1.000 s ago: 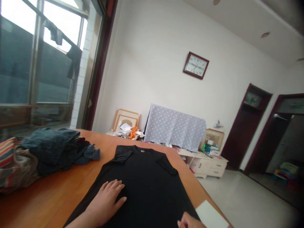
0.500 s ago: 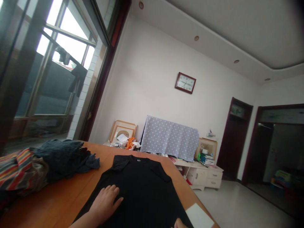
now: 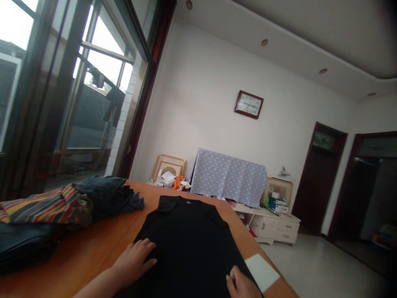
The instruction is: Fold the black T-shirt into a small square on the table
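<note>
A black short-sleeved T-shirt is spread out on the orange-brown wooden table, its neckline at the far end. My left hand lies on the left side of the shirt, palm down, with fingers stretched out and thumb apart. Near the shirt's right edge, my right hand is closed, its fingers curled against the thumb. Whether it pinches fabric is hidden. Just right of that hand lies a pale flat sheet, close to the table's right edge.
Heaped clothes, including a striped piece and dark blue fabric, lie on the table's left. Beyond the table stands a white low cabinet, with a dotted grey cloth draped over something on it. Tall windows line the left side.
The view has shifted left, so more of the clothes heap shows. My right hand has come further into view, forward along the shirt's right side. My left hand still rests flat on the shirt.
</note>
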`<state>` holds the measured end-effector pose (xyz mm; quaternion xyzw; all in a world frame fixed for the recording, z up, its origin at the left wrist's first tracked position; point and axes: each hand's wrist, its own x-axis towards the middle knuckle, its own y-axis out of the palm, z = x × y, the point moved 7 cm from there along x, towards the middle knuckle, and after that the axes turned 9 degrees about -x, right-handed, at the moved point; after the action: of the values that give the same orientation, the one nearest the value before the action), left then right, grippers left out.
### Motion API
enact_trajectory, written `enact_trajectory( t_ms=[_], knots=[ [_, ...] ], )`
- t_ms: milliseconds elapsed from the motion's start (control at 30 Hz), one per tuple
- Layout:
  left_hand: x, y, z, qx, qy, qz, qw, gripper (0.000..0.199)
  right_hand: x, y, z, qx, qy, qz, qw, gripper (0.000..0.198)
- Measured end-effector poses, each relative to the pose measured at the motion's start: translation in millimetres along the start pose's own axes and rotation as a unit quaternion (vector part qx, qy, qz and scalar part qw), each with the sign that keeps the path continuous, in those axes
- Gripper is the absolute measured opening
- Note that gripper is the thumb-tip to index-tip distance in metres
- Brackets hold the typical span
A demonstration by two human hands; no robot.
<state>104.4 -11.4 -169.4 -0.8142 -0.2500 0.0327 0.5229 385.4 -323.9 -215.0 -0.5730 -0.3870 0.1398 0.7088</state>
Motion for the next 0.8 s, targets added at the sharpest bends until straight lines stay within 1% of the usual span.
enact_trajectory(
  t_ms=[100,167,300,400,500,633,733,800],
  knots=[
    [-34,-13,16,-0.006,-0.024,-0.045,0.999,0.047,-6,-10,0,-0.006,-0.008,0.007,1.000,0.020],
    [-59,-25,25,-0.003,-0.050,-0.075,0.996,0.044,-9,-13,-1,-0.015,-0.007,0.021,1.000,0.023],
    [-105,-53,43,0.004,-0.137,-0.142,0.980,0.039,-9,-12,-6,-0.025,-0.008,0.059,0.998,0.028],
    [-133,-65,50,0.009,-0.189,-0.186,0.964,0.036,-8,-8,-10,-0.030,-0.004,0.085,0.996,0.031],
    [-150,-65,47,0.013,-0.207,-0.200,0.957,0.035,-8,-6,-13,-0.031,-0.003,0.098,0.995,0.032],
    [-157,-53,31,0.014,-0.206,-0.183,0.961,0.037,-8,-6,-14,-0.034,0.002,0.106,0.994,0.035],
    [-159,-45,19,0.013,-0.195,-0.179,0.964,0.026,-9,-5,-14,-0.034,0.004,0.110,0.993,0.036],
    [-162,-44,16,0.011,-0.187,-0.185,0.965,0.020,-8,-5,-13,-0.033,0.003,0.109,0.994,0.036]
  ],
)
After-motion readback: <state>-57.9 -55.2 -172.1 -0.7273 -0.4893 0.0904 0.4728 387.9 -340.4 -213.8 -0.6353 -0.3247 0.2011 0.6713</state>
